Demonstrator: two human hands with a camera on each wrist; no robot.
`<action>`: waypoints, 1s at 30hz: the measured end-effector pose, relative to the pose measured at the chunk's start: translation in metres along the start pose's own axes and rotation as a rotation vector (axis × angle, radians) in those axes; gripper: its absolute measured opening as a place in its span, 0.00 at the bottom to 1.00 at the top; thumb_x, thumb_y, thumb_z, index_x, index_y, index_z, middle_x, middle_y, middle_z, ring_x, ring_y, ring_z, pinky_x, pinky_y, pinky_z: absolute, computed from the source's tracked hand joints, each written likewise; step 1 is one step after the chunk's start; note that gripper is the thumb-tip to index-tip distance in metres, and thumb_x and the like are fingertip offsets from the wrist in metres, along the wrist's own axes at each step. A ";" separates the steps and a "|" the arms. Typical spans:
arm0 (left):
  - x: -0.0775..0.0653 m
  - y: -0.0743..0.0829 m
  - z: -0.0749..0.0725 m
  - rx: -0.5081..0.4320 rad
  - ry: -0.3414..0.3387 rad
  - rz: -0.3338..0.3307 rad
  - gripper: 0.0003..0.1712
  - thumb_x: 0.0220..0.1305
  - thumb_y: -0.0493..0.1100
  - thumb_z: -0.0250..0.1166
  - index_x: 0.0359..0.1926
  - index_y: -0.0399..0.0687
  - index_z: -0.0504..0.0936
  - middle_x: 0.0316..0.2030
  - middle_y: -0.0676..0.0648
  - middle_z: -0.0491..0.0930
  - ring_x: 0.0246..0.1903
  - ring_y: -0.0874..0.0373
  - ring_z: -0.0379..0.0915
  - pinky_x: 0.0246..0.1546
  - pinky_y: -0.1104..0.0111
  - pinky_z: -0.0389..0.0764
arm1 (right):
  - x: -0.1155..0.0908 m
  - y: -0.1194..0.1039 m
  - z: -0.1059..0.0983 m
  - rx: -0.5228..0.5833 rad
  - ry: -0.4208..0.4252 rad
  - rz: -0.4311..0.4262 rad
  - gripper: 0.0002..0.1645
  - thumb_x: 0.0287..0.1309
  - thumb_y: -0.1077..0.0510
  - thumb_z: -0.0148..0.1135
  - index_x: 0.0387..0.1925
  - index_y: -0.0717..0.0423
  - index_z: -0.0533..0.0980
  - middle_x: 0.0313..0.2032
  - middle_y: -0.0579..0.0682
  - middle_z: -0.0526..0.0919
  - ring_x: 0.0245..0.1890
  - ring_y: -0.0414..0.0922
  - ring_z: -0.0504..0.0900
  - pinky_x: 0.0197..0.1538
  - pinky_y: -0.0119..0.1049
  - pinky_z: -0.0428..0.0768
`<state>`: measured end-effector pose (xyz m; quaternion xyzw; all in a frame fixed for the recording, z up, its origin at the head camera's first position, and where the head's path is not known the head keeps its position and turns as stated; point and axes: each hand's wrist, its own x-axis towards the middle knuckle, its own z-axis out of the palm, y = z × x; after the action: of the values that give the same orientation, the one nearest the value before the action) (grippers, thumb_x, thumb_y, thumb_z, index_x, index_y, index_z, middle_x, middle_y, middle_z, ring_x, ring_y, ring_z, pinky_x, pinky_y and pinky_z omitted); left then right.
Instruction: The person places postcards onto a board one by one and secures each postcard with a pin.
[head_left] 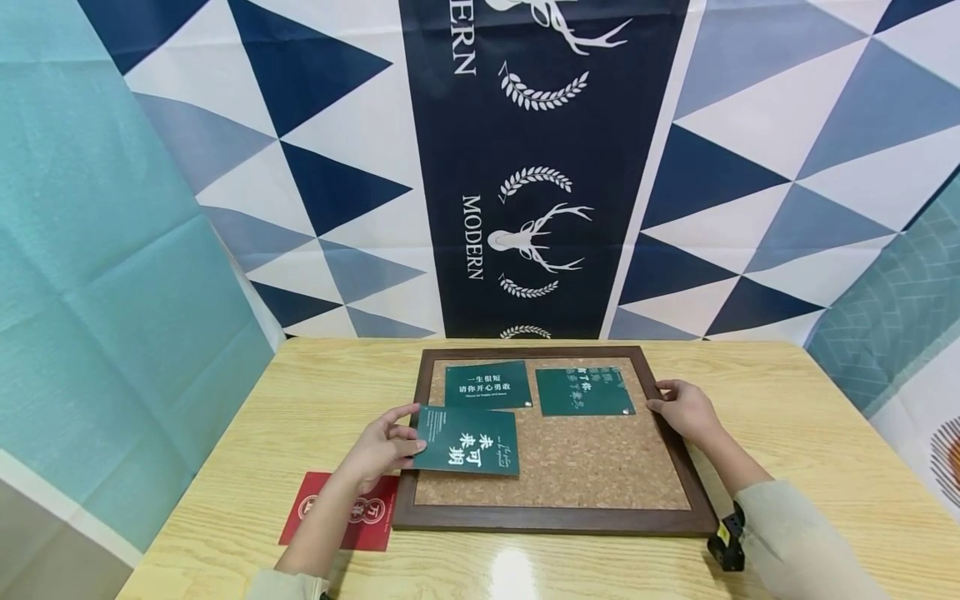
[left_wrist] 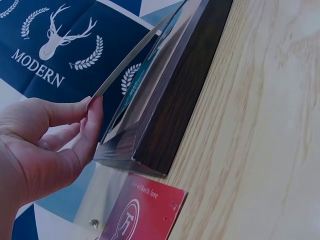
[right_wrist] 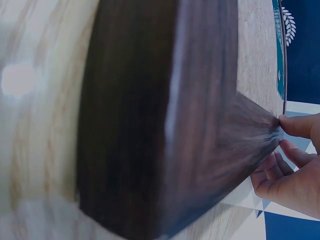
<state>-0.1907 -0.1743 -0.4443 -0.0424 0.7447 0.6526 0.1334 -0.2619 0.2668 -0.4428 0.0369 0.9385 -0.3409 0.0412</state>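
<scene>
My left hand (head_left: 385, 446) pinches a dark green card (head_left: 468, 442) with white lettering by its left edge, thumb against fingers. In the left wrist view the card (left_wrist: 122, 65) is seen edge-on, tilted above the board. Below it lies a cork board (head_left: 600, 467) with a dark brown wooden frame (head_left: 555, 520). Two other green cards lie on the cork's upper part, one card (head_left: 487, 385) at left and one (head_left: 585, 392) at right. My right hand (head_left: 686, 410) holds the frame's right side, thumb on top and fingers along the outer edge.
A red card (head_left: 371, 521) with a round white print lies on the wooden table (head_left: 247, 450), left of the frame and partly behind my left forearm. A patterned cloth (head_left: 345, 167) hangs behind the table. A small black device (head_left: 727, 542) sits at my right wrist.
</scene>
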 end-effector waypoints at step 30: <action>-0.001 -0.008 0.022 0.008 -0.012 0.025 0.36 0.53 0.33 0.61 0.63 0.45 0.58 0.35 0.44 0.69 0.26 0.59 0.70 0.26 0.67 0.78 | 0.000 0.001 0.000 0.006 -0.001 -0.005 0.30 0.58 0.57 0.50 0.57 0.72 0.60 0.46 0.71 0.69 0.42 0.59 0.73 0.34 0.40 0.76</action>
<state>-0.1851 -0.1538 -0.4542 -0.0288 0.7469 0.6515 0.1301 -0.2615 0.2675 -0.4428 0.0346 0.9375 -0.3438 0.0410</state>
